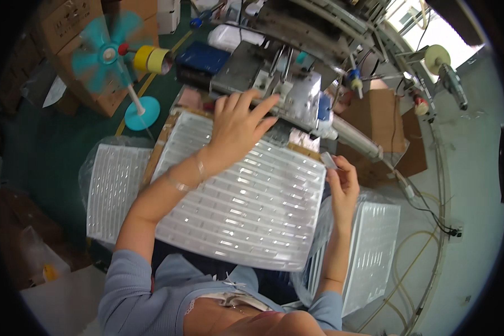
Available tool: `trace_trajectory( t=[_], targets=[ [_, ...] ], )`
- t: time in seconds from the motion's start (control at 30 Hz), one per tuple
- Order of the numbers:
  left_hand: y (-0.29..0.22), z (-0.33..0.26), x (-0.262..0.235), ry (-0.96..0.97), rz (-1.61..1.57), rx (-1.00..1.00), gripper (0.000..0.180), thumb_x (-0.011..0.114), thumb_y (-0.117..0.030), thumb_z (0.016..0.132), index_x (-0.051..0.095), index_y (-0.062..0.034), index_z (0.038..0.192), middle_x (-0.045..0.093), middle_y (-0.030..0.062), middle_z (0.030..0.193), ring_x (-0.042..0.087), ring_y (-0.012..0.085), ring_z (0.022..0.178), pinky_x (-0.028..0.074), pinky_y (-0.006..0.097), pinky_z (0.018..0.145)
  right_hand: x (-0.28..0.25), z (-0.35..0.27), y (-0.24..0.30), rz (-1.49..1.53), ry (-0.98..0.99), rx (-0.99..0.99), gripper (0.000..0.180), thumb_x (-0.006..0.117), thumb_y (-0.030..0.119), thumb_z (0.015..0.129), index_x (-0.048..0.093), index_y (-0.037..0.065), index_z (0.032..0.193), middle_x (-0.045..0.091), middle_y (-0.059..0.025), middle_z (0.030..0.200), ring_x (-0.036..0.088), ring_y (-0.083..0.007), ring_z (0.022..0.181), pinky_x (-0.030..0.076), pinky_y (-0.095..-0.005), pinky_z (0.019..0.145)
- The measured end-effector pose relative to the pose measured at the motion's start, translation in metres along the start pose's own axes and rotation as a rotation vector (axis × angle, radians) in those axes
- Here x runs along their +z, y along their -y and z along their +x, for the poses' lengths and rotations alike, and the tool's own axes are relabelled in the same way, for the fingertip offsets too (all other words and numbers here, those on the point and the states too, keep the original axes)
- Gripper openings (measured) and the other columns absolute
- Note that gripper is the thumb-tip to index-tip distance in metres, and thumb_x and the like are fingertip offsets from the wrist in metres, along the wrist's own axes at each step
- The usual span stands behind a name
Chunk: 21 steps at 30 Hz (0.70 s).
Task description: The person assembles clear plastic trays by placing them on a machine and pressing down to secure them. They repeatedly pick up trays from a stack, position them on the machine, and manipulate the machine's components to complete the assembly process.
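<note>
A white plastic tray point(235, 207) with rows of narrow slots lies before me on a wooden board. Over its far edge reaches my left hand point(235, 126), palm down with the fingers apart and nothing visible in them. Its fingertips are close to the machine's metal fixture point(305, 103), which carries small pale blocks point(281, 89); whether they touch it I cannot tell. Beside the tray's far right corner, my right hand point(344, 182) pinches a small flat white piece point(329, 161) between thumb and fingers.
More slotted trays point(115, 190) stand low on the left, and another stack point(372, 252) is on the right. A turquoise fan point(107, 54) stands at the far left near cardboard boxes point(70, 22). An open carton point(378, 120) sits right of the machine, under hoses and cables.
</note>
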<state>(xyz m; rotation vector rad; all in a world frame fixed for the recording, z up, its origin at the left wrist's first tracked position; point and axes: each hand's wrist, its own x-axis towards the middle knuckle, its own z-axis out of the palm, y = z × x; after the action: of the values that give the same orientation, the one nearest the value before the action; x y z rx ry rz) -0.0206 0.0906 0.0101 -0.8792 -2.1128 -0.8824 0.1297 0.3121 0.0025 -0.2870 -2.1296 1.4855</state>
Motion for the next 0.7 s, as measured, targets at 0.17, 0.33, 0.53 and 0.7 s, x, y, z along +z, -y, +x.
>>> trace_trajectory(
  t=[0.17,0.33,0.53,0.7],
  targets=[
    [0.017,0.086,0.087,0.041,0.150,0.193,0.029,0.060,-0.038,0.080,0.066,-0.0136,0.096,0.055,0.0066,0.085,0.048,0.0238,0.084,0.034,0.038,0.076,0.037,0.078,-0.002,-0.228,-0.156,-0.336,0.022,0.065,0.004,0.082,0.061,0.001,0.104,0.062,-0.0082,0.103,0.061,-0.0141,0.086,0.052,-0.0252,0.068],
    [0.015,0.087,0.070,-0.115,0.000,0.216,0.024,0.068,-0.021,0.072,0.064,-0.0136,0.095,0.054,0.0027,0.080,0.048,0.0197,0.081,0.034,0.034,0.072,0.085,0.129,0.016,-0.381,-0.212,-0.590,0.018,0.066,0.007,0.082,0.063,0.003,0.099,0.064,-0.0125,0.097,0.063,-0.0222,0.081,0.053,-0.0306,0.069],
    [0.018,0.002,-0.020,0.033,-0.403,-0.068,0.026,0.069,-0.008,0.074,0.062,-0.0070,0.099,0.058,0.0046,0.074,0.053,0.0177,0.064,0.040,0.031,0.063,0.119,0.162,0.013,-0.733,-0.199,-0.668,0.013,0.064,0.015,0.082,0.066,0.006,0.091,0.066,-0.0093,0.085,0.062,-0.0287,0.076,0.048,-0.0355,0.064],
    [-0.005,-0.044,-0.054,0.207,-0.590,-0.243,0.025,0.069,-0.007,0.074,0.062,-0.0042,0.098,0.056,0.0054,0.075,0.050,0.0149,0.064,0.042,0.027,0.059,0.101,0.156,0.005,-0.610,-0.096,-0.569,0.032,0.062,0.027,0.084,0.060,0.006,0.109,0.063,-0.0143,0.103,0.059,-0.0330,0.094,0.046,-0.0383,0.080]
  ],
)
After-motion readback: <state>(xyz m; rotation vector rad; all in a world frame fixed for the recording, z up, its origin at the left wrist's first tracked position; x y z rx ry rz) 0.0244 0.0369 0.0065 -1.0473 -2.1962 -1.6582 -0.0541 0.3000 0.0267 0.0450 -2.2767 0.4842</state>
